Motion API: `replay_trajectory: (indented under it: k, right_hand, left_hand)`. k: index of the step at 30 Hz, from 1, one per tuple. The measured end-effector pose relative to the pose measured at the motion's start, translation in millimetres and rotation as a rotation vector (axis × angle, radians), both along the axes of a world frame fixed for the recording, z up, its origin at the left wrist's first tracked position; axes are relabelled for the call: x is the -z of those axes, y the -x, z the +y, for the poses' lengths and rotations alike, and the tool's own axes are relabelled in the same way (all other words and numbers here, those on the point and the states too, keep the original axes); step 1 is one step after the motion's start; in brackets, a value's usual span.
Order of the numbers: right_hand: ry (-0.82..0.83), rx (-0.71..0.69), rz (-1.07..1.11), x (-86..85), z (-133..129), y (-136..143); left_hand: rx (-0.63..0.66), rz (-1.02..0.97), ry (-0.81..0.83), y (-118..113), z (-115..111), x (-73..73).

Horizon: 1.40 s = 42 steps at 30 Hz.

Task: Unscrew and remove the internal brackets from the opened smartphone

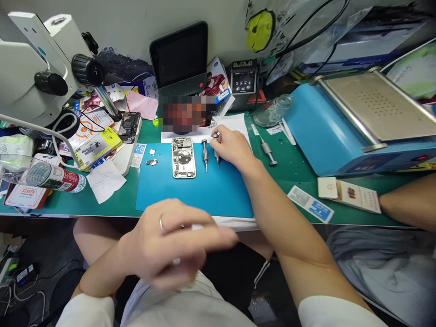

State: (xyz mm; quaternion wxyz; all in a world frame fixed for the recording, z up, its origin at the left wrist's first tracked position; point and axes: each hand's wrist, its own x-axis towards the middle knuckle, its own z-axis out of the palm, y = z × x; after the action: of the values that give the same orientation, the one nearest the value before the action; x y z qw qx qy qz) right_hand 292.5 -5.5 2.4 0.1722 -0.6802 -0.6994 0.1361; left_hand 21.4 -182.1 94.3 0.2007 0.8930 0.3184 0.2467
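Observation:
My right hand (pixel 229 144) is closed round the upper part of a small grey screwdriver (pixel 217 160), its tip pointing down at the blue mat (pixel 163 195). Beside it on the left stands or lies a second screwdriver (pixel 205 155); which one I cannot tell. An opened phone (pixel 184 158) lies on the mat, its inner parts exposed. To its left are a small metal phone part (pixel 151 161) and tiny loose pieces. My left hand (pixel 173 245), wearing a ring, hangs in front of the mat, close to the camera. Motion blurs its fingers, so any grip is unclear.
Right of the mat are another screwdriver (pixel 267 150), a glass jar (pixel 274 111), a blue machine (pixel 313 131) and a cigarette box (pixel 356 194). Another person's arm (pixel 408 202) rests at the right edge. At left are a microscope (pixel 51 77), boxes and a plastic bottle (pixel 51 176).

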Motion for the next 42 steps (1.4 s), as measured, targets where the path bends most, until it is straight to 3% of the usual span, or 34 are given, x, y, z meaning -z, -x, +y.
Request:
replay_trajectory:
  k: [3, 6, 10, 15, 20, 25, 30, 36, 42]
  right_hand:
    - [-0.105, 0.01, 0.065, -13.2, -12, -3]
    - [-0.277, 0.062, 0.198, -15.2, -27, -4]
    - [-0.477, 0.03, 0.369, 0.9, -43, 1]
    - [-0.596, 0.006, 0.407, 25.8, -54, 3]
    - [-0.564, -0.043, 0.419, 42.6, -56, -1]
    - [-0.67, -0.065, 0.43, 35.7, -52, 9]
    - [-0.732, -0.184, 0.614, 20.6, -45, 42]
    - [-0.773, -0.273, 0.754, 33.9, -44, 73]
    - [-0.69, -0.399, 0.774, 42.0, -55, 79]
  left_hand:
    - [-0.129, -0.012, -0.023, 2, 17, 41.0]
    - [-0.272, 0.116, -0.012, 8, 27, 78.2]
    - [-0.304, 0.231, -0.015, 10, 35, 100.6]
    - [-0.325, 0.338, -0.024, 4, 39, 105.8]
    - [-0.327, 0.42, -0.037, 3, 37, 109.0]
    - [-0.328, 0.475, -0.062, 3, 36, 108.5]
    - [-0.339, 0.49, -0.074, 2, 36, 108.0]
    - [-0.328, 0.458, -0.073, 3, 36, 107.6]
    - [-0.334, 0.433, -0.075, 2, 36, 106.9]
